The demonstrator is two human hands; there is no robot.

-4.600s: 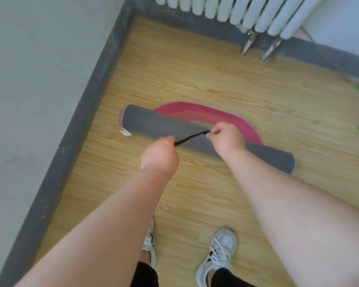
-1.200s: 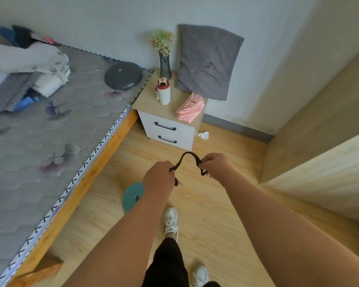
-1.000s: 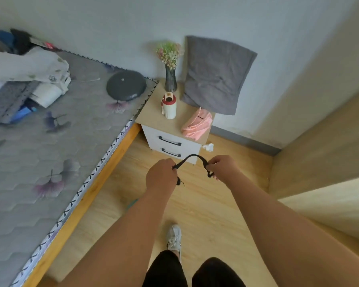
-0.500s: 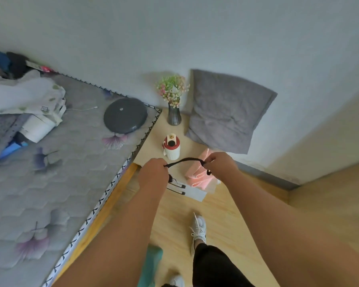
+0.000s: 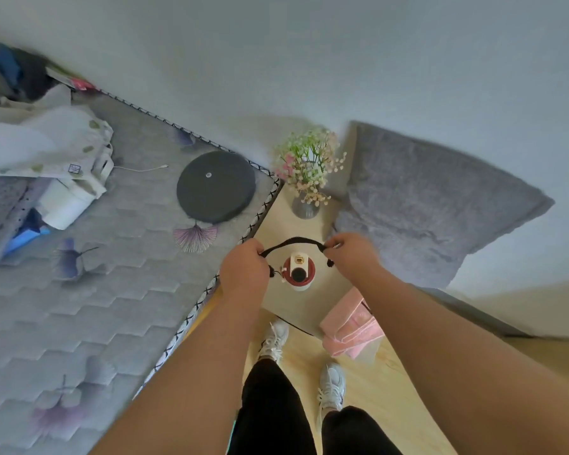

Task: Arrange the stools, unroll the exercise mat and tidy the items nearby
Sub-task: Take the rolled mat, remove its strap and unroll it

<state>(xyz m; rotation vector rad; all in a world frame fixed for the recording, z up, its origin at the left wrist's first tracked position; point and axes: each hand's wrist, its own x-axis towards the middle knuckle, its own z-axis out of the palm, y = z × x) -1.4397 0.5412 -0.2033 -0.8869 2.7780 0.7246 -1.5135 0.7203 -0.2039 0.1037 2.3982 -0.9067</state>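
A black strap (image 5: 293,242) arches between my two hands. My left hand (image 5: 243,268) pinches one end and my right hand (image 5: 353,254) pinches the other. Both hands hover over a light wooden nightstand (image 5: 329,297), right above a red and white bottle (image 5: 299,272) that stands on it. The exercise mat and the stools are out of view.
A vase of small flowers (image 5: 306,178) stands at the nightstand's back, a grey pillow (image 5: 424,205) leans on the wall, and a folded pink cloth (image 5: 352,330) lies at its front corner. The bed (image 5: 79,290) on the left carries a black round disc (image 5: 216,187) and piled bedding (image 5: 46,149).
I have turned from the rolled mat by the radiator and walked up to the nightstand with the strap in both hands. The hands have spread apart over the bottle.
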